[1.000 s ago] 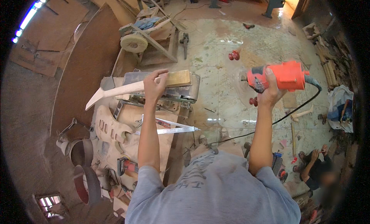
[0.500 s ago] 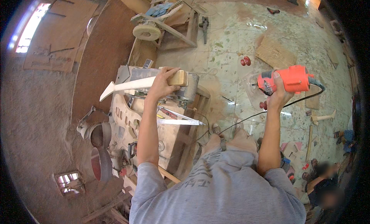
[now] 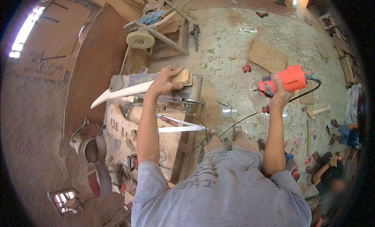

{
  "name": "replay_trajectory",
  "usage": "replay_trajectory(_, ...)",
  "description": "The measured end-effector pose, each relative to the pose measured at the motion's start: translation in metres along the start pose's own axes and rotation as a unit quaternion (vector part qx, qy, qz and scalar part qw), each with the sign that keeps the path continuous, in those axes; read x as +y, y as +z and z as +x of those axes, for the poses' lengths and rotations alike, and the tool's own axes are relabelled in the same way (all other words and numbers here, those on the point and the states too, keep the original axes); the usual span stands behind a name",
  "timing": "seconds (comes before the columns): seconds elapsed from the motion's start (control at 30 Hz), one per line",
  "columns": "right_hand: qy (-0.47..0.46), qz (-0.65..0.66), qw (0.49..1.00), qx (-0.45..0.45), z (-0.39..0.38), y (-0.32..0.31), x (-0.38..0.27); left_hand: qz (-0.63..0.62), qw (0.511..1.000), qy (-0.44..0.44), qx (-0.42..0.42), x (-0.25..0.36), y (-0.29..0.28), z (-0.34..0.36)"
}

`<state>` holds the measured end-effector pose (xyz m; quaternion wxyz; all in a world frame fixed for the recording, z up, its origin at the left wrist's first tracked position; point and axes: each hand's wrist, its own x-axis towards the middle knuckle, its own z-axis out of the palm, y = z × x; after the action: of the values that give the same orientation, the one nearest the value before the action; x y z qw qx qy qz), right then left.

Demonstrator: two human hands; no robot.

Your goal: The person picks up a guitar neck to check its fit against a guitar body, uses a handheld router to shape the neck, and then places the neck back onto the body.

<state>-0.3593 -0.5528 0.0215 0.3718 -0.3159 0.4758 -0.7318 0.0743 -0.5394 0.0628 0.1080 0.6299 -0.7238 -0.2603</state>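
Note:
My left hand (image 3: 166, 80) is closed around the block-shaped end of a long pale wooden piece shaped like an instrument neck (image 3: 129, 90). The piece lies across a belt sander (image 3: 195, 86), its flared tip jutting out to the left. I cannot tell whether it touches the belt. Out to the right, my right hand (image 3: 280, 95) grips an orange router (image 3: 293, 78) by its body, above the floor. A clear base and two dark red knobs (image 3: 246, 68) sit at the router's bit end. From its rear end a black cord (image 3: 312, 88) loops back.
Below the sander stands a wooden bench (image 3: 172, 149) with a slotted board (image 3: 119, 121) and a white strip (image 3: 181, 128). A wheel (image 3: 140, 39) on a wooden frame is beyond. Cardboard (image 3: 267, 55) lies on the tiled floor. Another person (image 3: 332, 168) sits at the right.
The view has shifted, moving most of the scene slightly left. Both hands keep their holds. More of the people at the right edge shows.

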Motion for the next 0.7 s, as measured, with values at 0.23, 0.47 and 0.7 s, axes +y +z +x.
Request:
replay_trajectory(0.23, -0.014, 0.034, 0.998, 0.053, -0.040, 0.011, -0.016, -0.016, 0.998, 0.063, -0.004, -0.019, -0.001, 0.016)
replay_trajectory(0.47, -0.013, 0.037, 0.995, 0.095, -0.061, -0.006, -0.011, 0.008, 0.988, 0.128, 0.088, -0.010, 0.013, 0.005)
replay_trajectory(0.7, -0.064, 0.014, 0.989, 0.133, -0.087, -0.001, -0.025, 0.017, 0.967, 0.179, 0.181, -0.008, 0.023, -0.005)
